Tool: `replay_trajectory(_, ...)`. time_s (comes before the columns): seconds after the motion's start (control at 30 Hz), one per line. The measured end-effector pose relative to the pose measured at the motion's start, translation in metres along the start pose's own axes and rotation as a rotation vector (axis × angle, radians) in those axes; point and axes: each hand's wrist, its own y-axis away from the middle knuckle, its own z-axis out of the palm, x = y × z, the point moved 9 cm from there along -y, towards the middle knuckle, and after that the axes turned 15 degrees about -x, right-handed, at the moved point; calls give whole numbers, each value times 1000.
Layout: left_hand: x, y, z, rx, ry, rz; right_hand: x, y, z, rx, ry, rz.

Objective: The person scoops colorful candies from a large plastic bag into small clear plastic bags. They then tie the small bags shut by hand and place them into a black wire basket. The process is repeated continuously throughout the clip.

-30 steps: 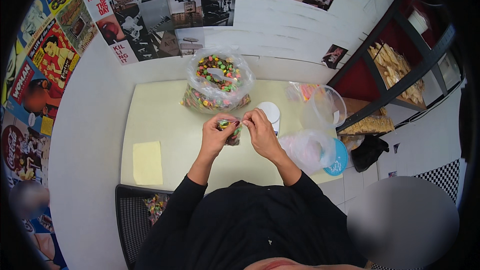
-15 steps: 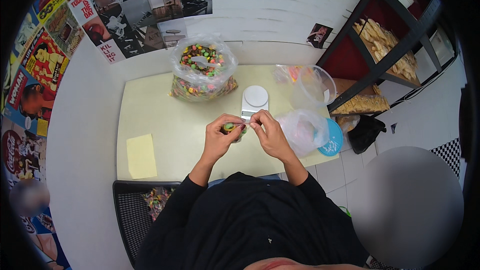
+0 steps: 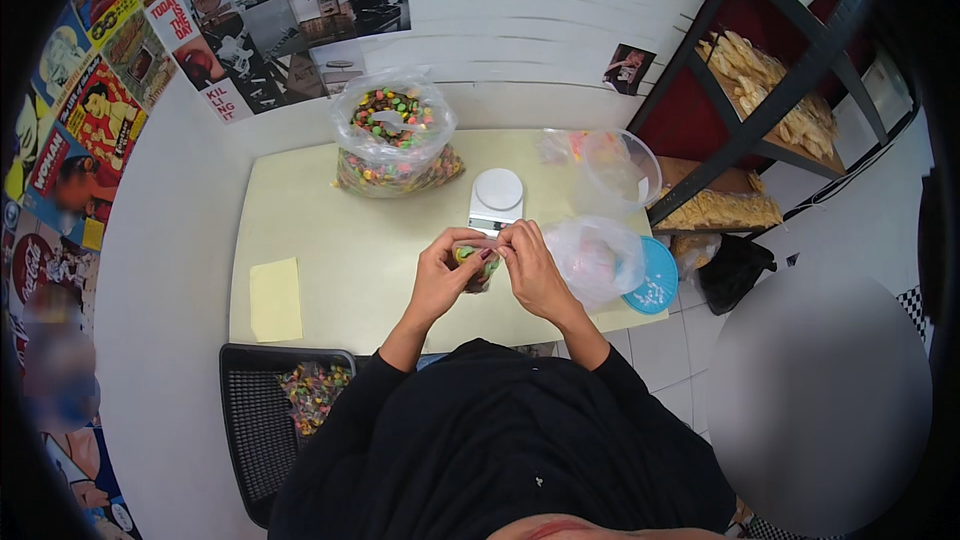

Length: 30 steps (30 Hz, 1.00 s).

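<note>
Both hands are closed on a small clear bag of colourful candies (image 3: 478,278), held over the table's front part just below a white kitchen scale (image 3: 497,190). My left hand (image 3: 438,275) grips the bag's left side, thumb on its front. The fingertips of my right hand (image 3: 533,275) pinch its upper edge at the right. Behind, to the left, stands a large open clear bag (image 3: 398,176) full of similar candies, with a pale scoop (image 3: 394,121) lying on top of them. Whether the small bag's top is sealed cannot be made out.
On the table's right are a white plastic bag (image 3: 597,265), a blue lid (image 3: 655,280) and a clear tub (image 3: 640,165). Yellow paper (image 3: 275,300) lies left. A black basket (image 3: 240,440) with filled candy bags (image 3: 315,395) stands front left. A dark shelf (image 3: 770,110) rises at right.
The small bag now shows more of its body below my fingers. Both hands still pinch its upper part. The whole view has shifted slightly, showing more of the basket.
</note>
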Motion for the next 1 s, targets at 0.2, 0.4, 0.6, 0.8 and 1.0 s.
replay_trajectory(0.2,-24,-1,38,-79,32,-44,8,33,-25,-11,-108,54)
replay_trajectory(0.4,-32,10,71,-49,45,-35,21,66,-33,-35,-85,91)
replay_trajectory(0.6,-47,35,84,-5,-20,-94,18,87,-30,-81,-134,51)
replay_trajectory(0.8,-53,71,88,77,-89,-158,9,99,-7,-177,-136,1)
replay_trajectory(1.0,-78,125,78,237,-64,-232,9,118,40,-319,-163,-16)
